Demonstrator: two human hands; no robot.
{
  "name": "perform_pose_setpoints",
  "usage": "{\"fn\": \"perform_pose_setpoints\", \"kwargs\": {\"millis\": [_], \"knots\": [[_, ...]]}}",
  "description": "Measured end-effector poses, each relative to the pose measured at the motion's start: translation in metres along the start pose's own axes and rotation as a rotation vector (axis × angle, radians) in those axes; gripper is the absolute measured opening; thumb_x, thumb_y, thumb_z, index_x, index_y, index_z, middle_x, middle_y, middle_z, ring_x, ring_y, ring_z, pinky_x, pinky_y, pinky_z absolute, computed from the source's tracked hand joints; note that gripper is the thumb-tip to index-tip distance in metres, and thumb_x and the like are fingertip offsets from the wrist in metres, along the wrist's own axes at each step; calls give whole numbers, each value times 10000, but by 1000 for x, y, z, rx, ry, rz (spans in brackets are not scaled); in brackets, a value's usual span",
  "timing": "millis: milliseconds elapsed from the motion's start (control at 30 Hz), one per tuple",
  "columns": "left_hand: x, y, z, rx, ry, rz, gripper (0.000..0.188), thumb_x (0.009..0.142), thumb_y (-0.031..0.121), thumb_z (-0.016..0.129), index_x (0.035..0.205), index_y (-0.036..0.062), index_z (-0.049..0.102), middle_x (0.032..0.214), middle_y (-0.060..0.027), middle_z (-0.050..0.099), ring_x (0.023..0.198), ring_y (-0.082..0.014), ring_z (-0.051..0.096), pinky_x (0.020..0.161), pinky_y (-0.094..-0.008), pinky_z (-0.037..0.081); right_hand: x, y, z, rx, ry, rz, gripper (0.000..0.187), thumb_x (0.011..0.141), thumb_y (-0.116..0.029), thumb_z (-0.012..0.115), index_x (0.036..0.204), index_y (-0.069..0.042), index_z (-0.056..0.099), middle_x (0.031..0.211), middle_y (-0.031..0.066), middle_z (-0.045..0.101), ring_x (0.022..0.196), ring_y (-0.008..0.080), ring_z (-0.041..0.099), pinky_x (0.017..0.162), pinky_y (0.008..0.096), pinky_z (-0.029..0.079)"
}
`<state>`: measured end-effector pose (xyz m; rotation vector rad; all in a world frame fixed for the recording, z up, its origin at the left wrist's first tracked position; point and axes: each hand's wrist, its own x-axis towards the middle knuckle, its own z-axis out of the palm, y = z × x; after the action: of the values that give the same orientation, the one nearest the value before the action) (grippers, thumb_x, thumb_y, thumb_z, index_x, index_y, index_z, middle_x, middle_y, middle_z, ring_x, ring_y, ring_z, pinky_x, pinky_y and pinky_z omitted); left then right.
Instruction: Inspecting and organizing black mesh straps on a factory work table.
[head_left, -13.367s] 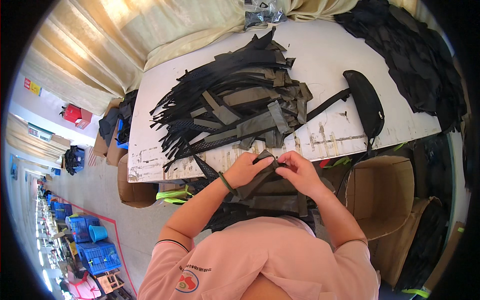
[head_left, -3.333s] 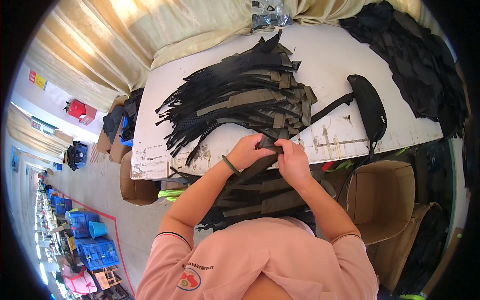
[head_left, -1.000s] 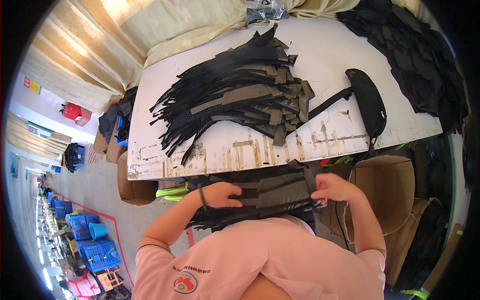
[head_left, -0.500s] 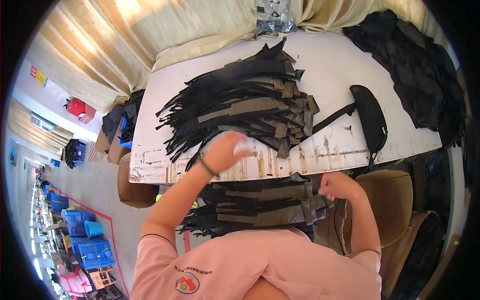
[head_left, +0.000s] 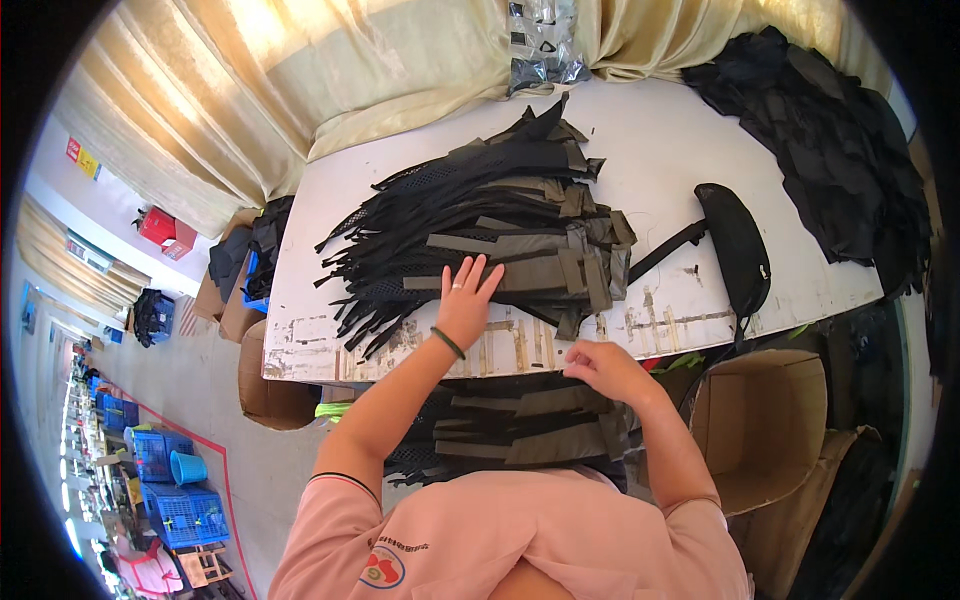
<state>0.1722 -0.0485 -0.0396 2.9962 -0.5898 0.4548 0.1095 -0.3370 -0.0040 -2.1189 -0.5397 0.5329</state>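
Note:
My left hand (head_left: 465,305), wearing a ring and a dark wristband, lies open with its fingers spread on the near side of a pile of black and grey fabric strips (head_left: 470,215). The pile fans out over the white table (head_left: 620,115), with mesh showing on several strips. My right hand (head_left: 605,370) is at the table's front edge, fingers curled in toward the thumb; anything between them is too small or hidden. More strips (head_left: 540,440) lie in front of my body, below the edge. To the right of the pile is a black zipped pouch with a strap (head_left: 735,245).
A heap of black fabric (head_left: 840,150) covers the table's far right. Cardboard boxes stand below the table, one on the right (head_left: 760,420) and one on the left (head_left: 270,385). Cream curtains (head_left: 400,70) hang behind. Blue crates (head_left: 185,510) stand on the floor at left.
My left hand has come down onto the strips and its fingers have spread. My right hand has moved left, to the table edge. The view has shifted slightly.

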Motion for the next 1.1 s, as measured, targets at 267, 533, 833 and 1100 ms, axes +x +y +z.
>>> {"fn": "perform_pose_setpoints", "kwargs": {"millis": [267, 533, 833, 1100], "knots": [[-41, 30, -10, -157, 30, -42, 651, 800, 334, 666, 1383, 175, 423, 1484, -153, 294, 1378, -355, 254, 1065, -651, 155, 43, -24, -10, -8, 678, 76, 342, 798, -195, 703, 1059, -69, 522, 870, 128, 636, 784, 328, 630, 699, 425, 485], [-42, 38, -34, -213, -118, -16, 654, 722, 361, 740, 1286, 135, 499, 1322, -128, 448, 1277, -343, 373, 1072, -645, 140, 57, 18, 20, -248, 456, 53, 481, 730, -183, 752, 1118, -106, 478, 1063, 145, 574, 928, 335, 598, 761, 433, 477], [-41, 27, -25, -277, -95, 10, 582, 689, 356, 765, 1175, 115, 555, 1378, -153, 376, 1354, -386, 248, 1085, -632, 141, 49, 17, 29, -439, 484, -45, 338, 682, -241, 782, 919, -129, 569, 955, 67, 521, 919, 278, 559, 784, 410, 438], [-58, -11, -78, -491, -368, 24, 351, 743, 295, 741, 950, 71, 567, 833, -155, 641, 839, -371, 609, 780, -430, 474, -8, -9, -39, 293, -87, -36, 203, 788, -123, 718, 880, -35, 559, 743, 89, 606, 686, 154, 565, 637, 284, 447]]}}
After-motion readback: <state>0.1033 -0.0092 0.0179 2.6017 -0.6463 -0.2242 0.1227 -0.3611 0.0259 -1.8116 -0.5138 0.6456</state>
